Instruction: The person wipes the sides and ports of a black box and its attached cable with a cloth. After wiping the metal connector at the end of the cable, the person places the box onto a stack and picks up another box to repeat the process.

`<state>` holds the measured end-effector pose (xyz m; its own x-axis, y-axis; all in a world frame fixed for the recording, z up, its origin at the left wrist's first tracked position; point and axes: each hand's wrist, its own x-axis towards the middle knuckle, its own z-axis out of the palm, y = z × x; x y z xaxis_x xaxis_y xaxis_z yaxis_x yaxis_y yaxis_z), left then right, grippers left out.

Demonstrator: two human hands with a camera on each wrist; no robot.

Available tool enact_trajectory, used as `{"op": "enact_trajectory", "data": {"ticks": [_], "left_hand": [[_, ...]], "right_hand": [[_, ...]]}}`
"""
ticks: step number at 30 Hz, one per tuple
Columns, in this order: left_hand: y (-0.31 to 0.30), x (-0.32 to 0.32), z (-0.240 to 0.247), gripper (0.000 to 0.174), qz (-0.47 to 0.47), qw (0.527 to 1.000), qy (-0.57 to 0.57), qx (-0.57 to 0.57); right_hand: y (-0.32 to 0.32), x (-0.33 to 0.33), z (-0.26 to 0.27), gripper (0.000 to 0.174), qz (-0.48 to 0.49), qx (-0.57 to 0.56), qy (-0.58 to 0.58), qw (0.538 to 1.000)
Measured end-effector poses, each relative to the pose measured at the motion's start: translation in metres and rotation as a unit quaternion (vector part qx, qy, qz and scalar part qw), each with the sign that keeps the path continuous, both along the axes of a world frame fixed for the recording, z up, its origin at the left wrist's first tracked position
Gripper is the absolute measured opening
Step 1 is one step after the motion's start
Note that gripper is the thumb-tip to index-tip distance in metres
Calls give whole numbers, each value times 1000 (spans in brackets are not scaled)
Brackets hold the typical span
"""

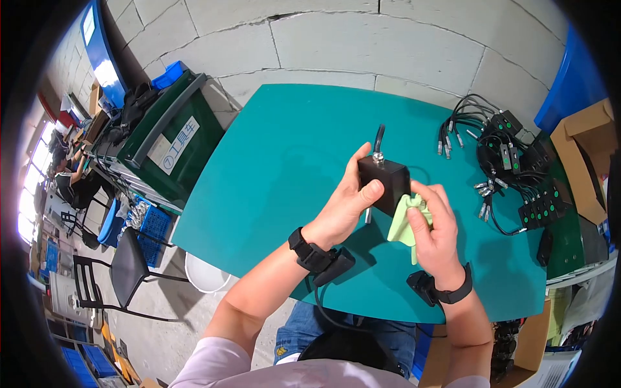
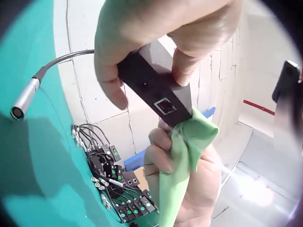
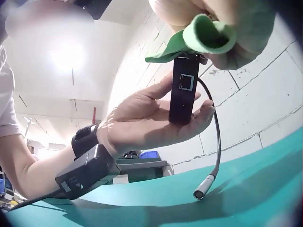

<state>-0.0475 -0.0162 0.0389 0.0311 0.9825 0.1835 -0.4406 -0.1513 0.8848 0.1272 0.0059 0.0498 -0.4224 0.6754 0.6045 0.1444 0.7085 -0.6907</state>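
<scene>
My left hand (image 1: 346,202) grips a black box (image 1: 388,181) above the table, thumb on one face and fingers round the far side. A square port (image 2: 165,106) shows on one face in the left wrist view. From the box runs a short black cable (image 3: 217,137) that ends in a silver round connector (image 3: 204,187). In my right hand (image 1: 441,236) a light green cloth (image 1: 402,223) is pinched between thumb and fingers. The cloth lies against the box's end, as the left wrist view shows.
At the right of the green table (image 1: 272,149) lies a pile of similar black boxes (image 1: 514,158) with cables and silver connectors. A cardboard box (image 1: 579,161) stands beyond it. To the left are a dark green bin (image 1: 174,142), a black chair (image 1: 132,265) and a white bucket (image 1: 207,275).
</scene>
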Motion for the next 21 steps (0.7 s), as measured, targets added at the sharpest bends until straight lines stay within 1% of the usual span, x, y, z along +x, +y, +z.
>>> {"op": "enact_trajectory", "data": {"ticks": [1, 2, 4, 5, 6, 8, 9, 10, 12, 14, 16, 17, 18, 20, 21], "left_hand": [[2, -1, -4, 93, 19, 999, 35, 0], [2, -2, -4, 93, 19, 999, 35, -1], [3, -5, -1, 89, 5, 998, 30, -49], [0, 0, 3, 75, 43, 998, 22, -44], [1, 1, 2, 75, 42, 998, 22, -44], [5, 1, -2, 59, 0, 994, -95, -45], [8, -2, -5, 50, -27, 994, -100, -33], [9, -2, -6, 50, -27, 994, -100, -33], [10, -1, -4, 51, -76, 987, -137, -38], [8, 1, -5, 51, -83, 984, -149, -43], [9, 6, -9, 50, -61, 987, -135, -63], [8, 8, -9, 50, -67, 987, -130, -68], [7, 13, -6, 50, -57, 990, -115, -59], [6, 13, -9, 51, -57, 990, -108, -65], [5, 12, -6, 52, -55, 991, -107, -66]], "right_hand": [[-1, -1, 0, 31, 17, 10, -3, 1000], [-3, -3, 0, 31, 18, 9, -3, 1000], [-5, -5, -1, 31, 79, -18, 6, 997], [-4, -3, 0, 34, 93, -39, -6, 995], [-5, -4, -1, 34, 92, -40, -5, 995], [-6, -6, -5, 33, 64, -126, 109, 984], [1, -5, -13, 32, 33, -106, 133, 985], [4, -3, -14, 32, 33, -106, 134, 985], [8, 0, -14, 30, -17, -113, 194, 974], [8, 0, -13, 31, -24, -104, 185, 977], [6, -7, -12, 33, -34, 23, 149, 988], [1, -11, -9, 36, -1, 27, 142, 989], [-3, -10, -5, 35, -19, 87, 61, 994], [-10, -17, -4, 32, 12, 144, -23, 989], [-10, -19, -5, 33, 26, 163, -30, 986]]}}
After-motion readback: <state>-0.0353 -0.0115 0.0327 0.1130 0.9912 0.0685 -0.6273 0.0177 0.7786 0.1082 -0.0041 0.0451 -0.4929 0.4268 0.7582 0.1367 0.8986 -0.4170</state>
